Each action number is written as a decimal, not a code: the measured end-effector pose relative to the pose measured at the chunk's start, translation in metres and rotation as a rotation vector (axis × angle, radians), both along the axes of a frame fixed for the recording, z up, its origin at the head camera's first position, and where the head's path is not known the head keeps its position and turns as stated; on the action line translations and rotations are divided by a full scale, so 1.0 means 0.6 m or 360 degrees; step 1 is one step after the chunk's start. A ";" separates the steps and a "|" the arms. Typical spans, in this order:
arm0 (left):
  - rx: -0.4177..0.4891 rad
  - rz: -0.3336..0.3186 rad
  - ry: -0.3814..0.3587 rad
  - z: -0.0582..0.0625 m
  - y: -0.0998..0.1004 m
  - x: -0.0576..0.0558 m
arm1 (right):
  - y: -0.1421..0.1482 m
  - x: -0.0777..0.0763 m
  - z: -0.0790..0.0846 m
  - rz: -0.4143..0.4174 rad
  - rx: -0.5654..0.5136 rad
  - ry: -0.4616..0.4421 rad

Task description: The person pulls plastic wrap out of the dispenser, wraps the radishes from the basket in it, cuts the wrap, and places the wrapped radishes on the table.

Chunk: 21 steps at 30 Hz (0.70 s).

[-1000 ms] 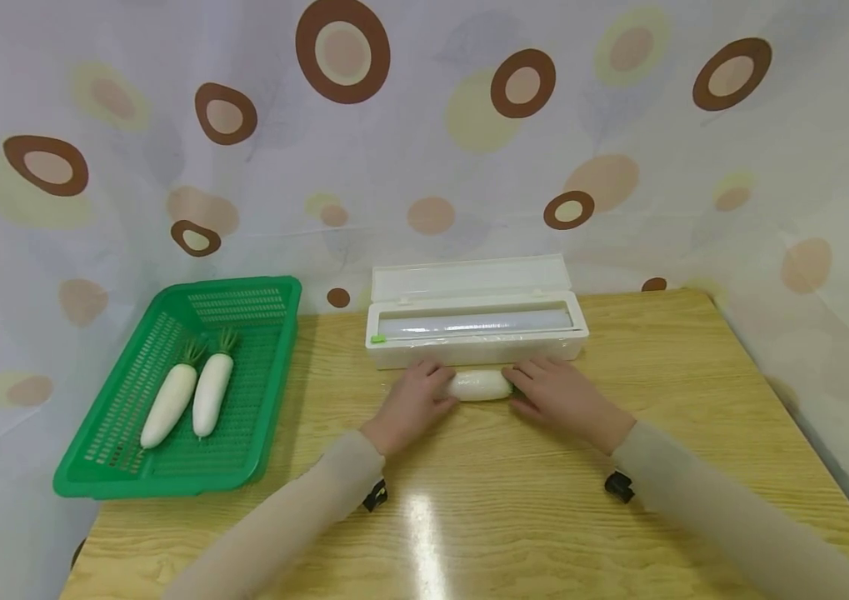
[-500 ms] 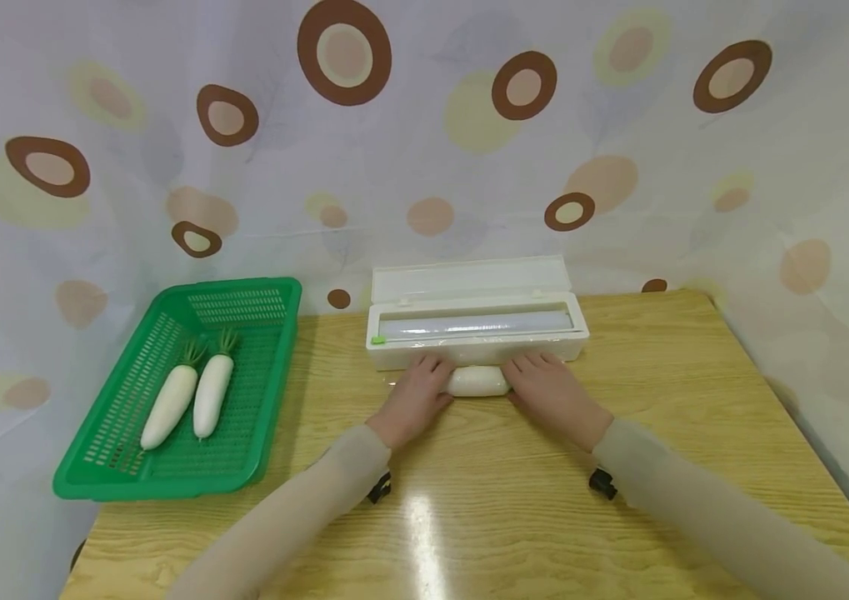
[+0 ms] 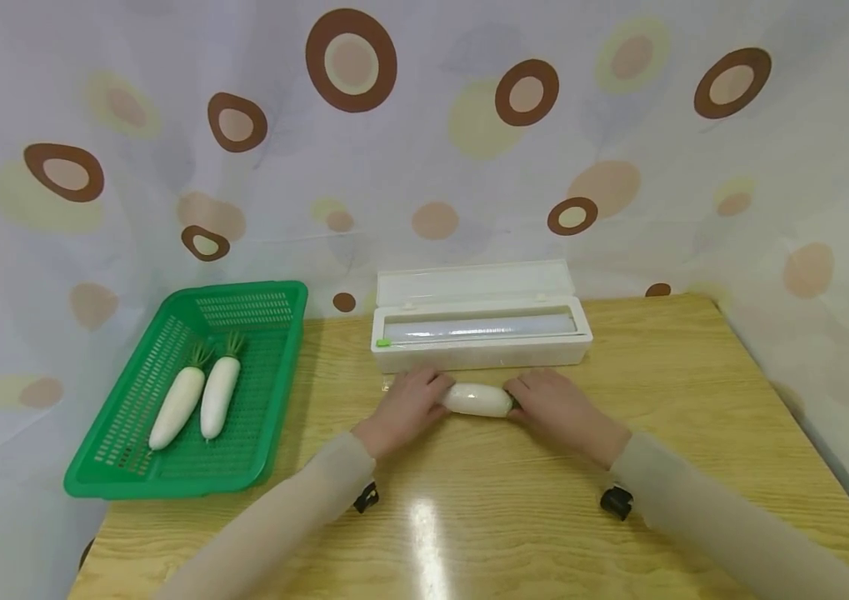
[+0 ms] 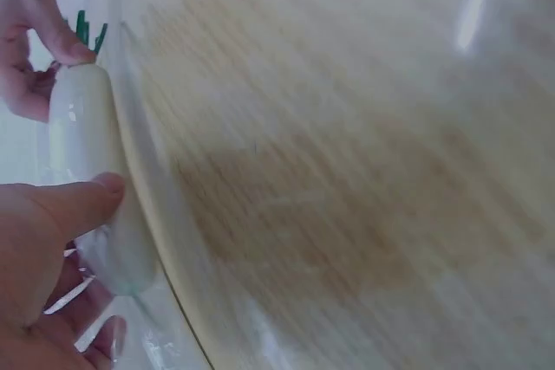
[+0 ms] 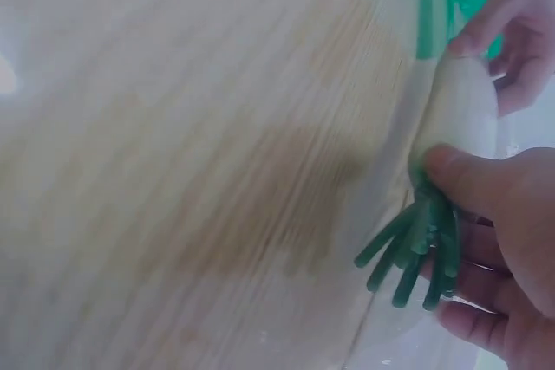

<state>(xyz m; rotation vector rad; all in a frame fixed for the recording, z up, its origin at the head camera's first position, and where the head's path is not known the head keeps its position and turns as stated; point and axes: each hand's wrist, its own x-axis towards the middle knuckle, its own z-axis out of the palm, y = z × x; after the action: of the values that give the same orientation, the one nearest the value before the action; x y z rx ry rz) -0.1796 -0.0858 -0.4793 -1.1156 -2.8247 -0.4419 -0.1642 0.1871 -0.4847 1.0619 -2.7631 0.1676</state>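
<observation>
In front of me spreads a light yellow-brown worktop [image 3: 529, 517] with wood grain and a glossy face, which throws back a bright streak of light [image 3: 428, 546] on the side nearest me. Toward its left edge I have a green rectangular plastic basket with slotted walls [image 3: 257, 408] resting on it; near the far edge stands a long white box [image 3: 482, 357], its lid raised.

The held radish [image 3: 477, 400] has moved away from the white box [image 3: 482, 357].

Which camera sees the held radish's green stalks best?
The right wrist view: the green stalks fan out large and close. The left wrist view shows a few beyond the radish; the head view, only a dark bit.
</observation>
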 end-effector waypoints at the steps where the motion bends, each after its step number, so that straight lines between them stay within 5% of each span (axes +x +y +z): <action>1: -0.0009 -0.0015 -0.0013 0.002 -0.001 0.005 | 0.000 0.004 0.001 0.0004 0.0004 -0.0024; 14: 0.0004 -0.0139 -0.0215 -0.011 -0.009 0.096 | 0.027 0.077 0.006 0.0191 -0.0087 -0.0190; 21: -0.0003 -0.0146 -0.0235 -0.026 -0.012 0.116 | 0.040 0.100 -0.001 0.0238 -0.0115 -0.0172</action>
<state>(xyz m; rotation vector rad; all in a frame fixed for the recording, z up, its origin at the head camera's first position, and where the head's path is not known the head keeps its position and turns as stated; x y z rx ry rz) -0.1098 -0.0932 -0.4946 -1.2671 -2.9071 -0.5501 -0.1040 0.2114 -0.4851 1.2758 -2.7463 0.3523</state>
